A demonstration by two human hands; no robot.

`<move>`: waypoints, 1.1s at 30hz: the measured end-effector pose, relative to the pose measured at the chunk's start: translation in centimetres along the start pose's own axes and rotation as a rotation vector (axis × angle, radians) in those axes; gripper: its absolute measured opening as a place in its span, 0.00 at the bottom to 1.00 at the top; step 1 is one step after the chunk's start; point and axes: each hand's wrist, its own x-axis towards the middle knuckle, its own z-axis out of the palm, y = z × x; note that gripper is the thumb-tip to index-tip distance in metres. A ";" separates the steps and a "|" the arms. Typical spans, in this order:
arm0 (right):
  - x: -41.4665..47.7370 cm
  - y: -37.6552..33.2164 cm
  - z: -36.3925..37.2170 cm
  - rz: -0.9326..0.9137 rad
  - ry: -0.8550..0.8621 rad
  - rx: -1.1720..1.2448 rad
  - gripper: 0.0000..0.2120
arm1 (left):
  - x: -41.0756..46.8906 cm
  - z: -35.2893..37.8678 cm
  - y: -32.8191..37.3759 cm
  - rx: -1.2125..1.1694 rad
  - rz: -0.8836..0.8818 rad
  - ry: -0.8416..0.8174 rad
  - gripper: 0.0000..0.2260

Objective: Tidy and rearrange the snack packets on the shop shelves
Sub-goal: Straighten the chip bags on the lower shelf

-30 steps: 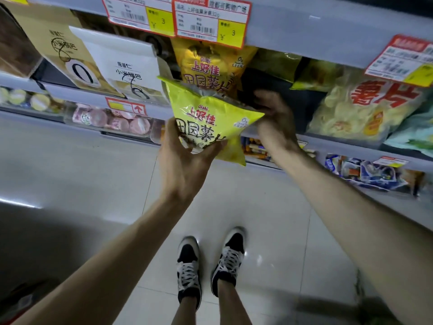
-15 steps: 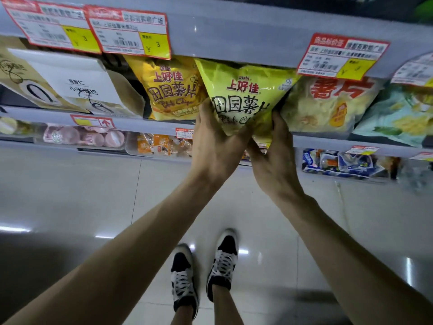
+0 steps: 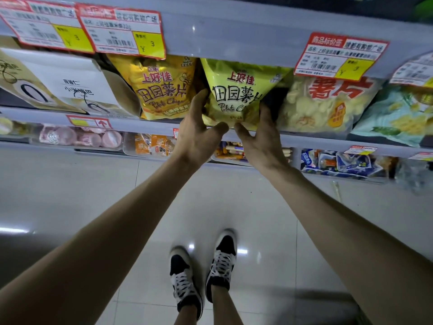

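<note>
On the shelf [image 3: 58,114], between an orange-yellow chip packet [image 3: 161,87] and a pale chip bag [image 3: 323,104], the lime-yellow chip packet [image 3: 236,90] stands upright under a price tag [image 3: 339,56]; left hand [image 3: 196,134] grips its lower left edge, thumb under the bottom; right hand [image 3: 260,139] grips its lower right edge, thumb under too; both hands grasping the same packet; thumbs nearly touching.
</note>
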 end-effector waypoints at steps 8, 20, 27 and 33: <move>-0.6 -0.7 -0.4 0.078 -0.019 -0.076 0.34 | -1.4 -1.0 0.1 0.183 -0.084 -0.074 0.38; -7.8 -1.2 -6.5 -0.025 -0.127 -0.512 0.27 | -6.5 -2.2 1.8 0.588 -0.082 -0.273 0.19; -12.2 1.0 -13.5 -0.026 -0.049 -0.711 0.23 | -10.2 1.0 5.3 0.712 0.061 -0.385 0.22; -14.2 5.6 -21.1 0.092 -0.011 -0.693 0.22 | -12.3 8.6 8.9 0.785 0.153 -0.431 0.22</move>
